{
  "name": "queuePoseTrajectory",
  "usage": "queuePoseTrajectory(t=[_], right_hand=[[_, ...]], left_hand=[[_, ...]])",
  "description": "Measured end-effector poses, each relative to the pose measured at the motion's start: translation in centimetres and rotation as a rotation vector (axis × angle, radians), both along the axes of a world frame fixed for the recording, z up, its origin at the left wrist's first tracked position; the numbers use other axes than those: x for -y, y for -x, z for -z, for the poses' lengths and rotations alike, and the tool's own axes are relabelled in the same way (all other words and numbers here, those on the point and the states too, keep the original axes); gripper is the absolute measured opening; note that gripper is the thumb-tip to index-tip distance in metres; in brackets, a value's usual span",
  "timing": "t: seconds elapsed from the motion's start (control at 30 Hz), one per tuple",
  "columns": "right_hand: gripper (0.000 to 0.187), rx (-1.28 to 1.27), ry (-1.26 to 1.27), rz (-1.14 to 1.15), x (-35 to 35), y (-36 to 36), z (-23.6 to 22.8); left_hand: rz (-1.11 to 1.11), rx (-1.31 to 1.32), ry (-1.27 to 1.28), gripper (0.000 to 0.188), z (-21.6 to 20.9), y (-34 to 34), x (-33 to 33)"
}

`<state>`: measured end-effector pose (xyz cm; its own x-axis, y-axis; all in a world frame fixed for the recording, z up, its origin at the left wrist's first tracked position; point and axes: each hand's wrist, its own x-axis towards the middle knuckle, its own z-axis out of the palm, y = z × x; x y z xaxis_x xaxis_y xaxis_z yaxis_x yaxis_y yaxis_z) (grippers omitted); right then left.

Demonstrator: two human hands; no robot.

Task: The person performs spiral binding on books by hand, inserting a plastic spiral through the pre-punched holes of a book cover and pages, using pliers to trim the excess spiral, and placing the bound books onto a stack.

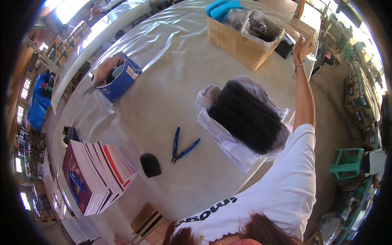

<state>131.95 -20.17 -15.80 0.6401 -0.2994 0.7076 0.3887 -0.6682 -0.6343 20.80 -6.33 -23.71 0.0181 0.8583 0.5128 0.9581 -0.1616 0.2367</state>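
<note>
My right arm stretches to the far right edge of the table, where my right hand point(302, 50) has its fingers at the near edge of a small cardboard box point(303, 29). The fingers look bent against the box, and a bracelet circles the wrist. At the bottom edge, only a bit of my left hand point(119, 240) shows beside a brown wooden piece point(143, 218); its fingers are mostly hidden. Close to my body lies a bundle of black looped wire strips point(247, 116) on opened white wrapping point(228, 149). Blue-handled nippers point(176, 153) rest with handles spread, near a black rounded piece point(150, 165).
A stack of notebooks point(98, 173) stands at the left, a blue pen point(76, 181) on top. Farther off are a blue box point(122, 83) with items inside and a large lined carton point(234, 41). A green stool point(346, 163) stands on the floor at right.
</note>
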Motion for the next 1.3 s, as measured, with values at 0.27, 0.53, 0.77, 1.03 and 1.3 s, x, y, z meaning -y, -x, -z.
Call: queuePoseTrajectory(t=[0.27, 0.53, 0.77, 1.03, 1.3], right_hand=[[0.046, -0.295, 0.931, -0.653, -8.9, 15.1, -6.2], [0.041, -0.128, 0.883, -0.696, -14.0, 18.3, -5.0], [0.031, -0.052, 0.836, -0.822, -21.1, 29.0, -5.0], [0.024, 0.085, 0.891, -0.988, -23.4, 43.4, -3.9], [0.029, 0.21, 0.835, -1.042, -19.7, 49.6, -3.2]], left_hand=[[-0.005, 0.112, 0.019, 0.028, 2.6, 2.4, -0.3], [-0.049, 0.159, -0.047, 0.032, 3.4, 2.1, 0.0], [-0.076, 0.085, -0.066, 0.032, 3.3, 3.1, 0.3], [-0.141, 0.017, -0.029, 0.03, 1.8, 1.3, 1.3], [-0.128, 0.174, 0.061, 0.028, 1.8, 0.6, 1.2]])
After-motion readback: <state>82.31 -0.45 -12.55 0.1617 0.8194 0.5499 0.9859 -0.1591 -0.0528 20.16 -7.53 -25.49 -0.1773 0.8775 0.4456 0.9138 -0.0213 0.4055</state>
